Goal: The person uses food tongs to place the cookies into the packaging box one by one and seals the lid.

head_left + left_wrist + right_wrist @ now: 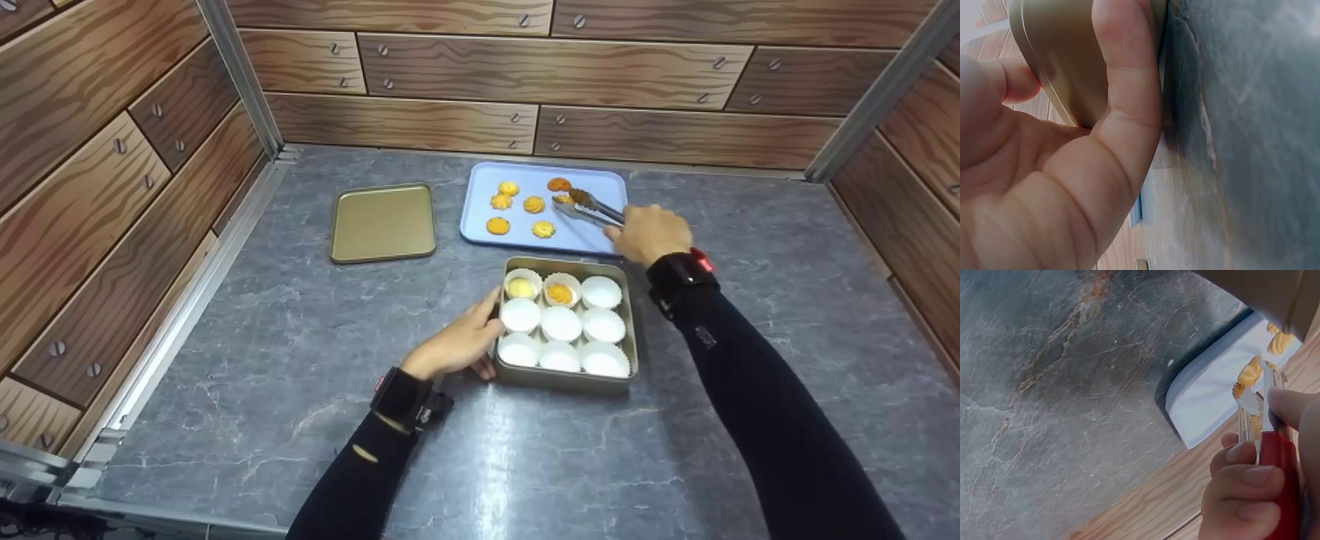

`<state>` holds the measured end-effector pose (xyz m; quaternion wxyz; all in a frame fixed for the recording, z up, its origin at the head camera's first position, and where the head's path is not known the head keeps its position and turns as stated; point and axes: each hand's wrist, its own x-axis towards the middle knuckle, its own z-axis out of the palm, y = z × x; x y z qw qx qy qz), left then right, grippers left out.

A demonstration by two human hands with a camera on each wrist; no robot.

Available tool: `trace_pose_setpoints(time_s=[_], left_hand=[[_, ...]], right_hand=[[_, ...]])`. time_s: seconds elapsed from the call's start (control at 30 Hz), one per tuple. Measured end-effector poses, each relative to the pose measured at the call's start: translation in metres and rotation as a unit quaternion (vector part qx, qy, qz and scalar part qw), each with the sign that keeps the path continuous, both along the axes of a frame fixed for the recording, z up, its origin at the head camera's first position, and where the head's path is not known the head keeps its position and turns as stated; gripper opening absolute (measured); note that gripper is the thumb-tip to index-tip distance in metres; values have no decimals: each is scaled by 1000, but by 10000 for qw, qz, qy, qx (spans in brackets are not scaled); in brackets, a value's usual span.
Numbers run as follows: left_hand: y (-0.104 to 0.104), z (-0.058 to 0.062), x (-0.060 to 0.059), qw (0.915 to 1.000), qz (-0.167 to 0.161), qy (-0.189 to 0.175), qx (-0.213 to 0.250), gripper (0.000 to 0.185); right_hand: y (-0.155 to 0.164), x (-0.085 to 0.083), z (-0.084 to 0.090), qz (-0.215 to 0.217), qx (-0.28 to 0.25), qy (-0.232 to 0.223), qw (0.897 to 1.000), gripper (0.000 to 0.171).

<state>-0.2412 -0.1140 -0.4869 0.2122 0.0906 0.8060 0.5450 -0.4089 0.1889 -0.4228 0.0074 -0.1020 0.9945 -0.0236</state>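
cookies (533, 205) lie on the blue tray (477, 214), two more in paper cups (560, 325) inside the nearer tin (562, 380); gold lid (384, 225), left. right hand (654, 234) grips tongs (598, 206) partly hiding one cookie; left hand (459, 339), fingers uncurled, touches the tin.

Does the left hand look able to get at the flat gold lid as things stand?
Probably yes: the left hand touches the side of the gold tin, and only grey tabletop shows between that hand and the flat gold lid. It would likely have to leave the tin first.
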Motion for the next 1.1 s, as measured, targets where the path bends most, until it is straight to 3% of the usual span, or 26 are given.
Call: trace_pose_setpoints(time_s=[0.67,0.9,1.1], left_hand=[[1,0,0,10000,-21,12,83,74],[-1,-1,0,10000,-1,70,14,74],[0,-2,-1,10000,-17,35,30,75]], right_hand=[[0,6,-9,-32,-85,736,9972,47],[16,8,-4,87,-259,707,9971,39],[22,10,-1,85,-426,421,9982,48]])
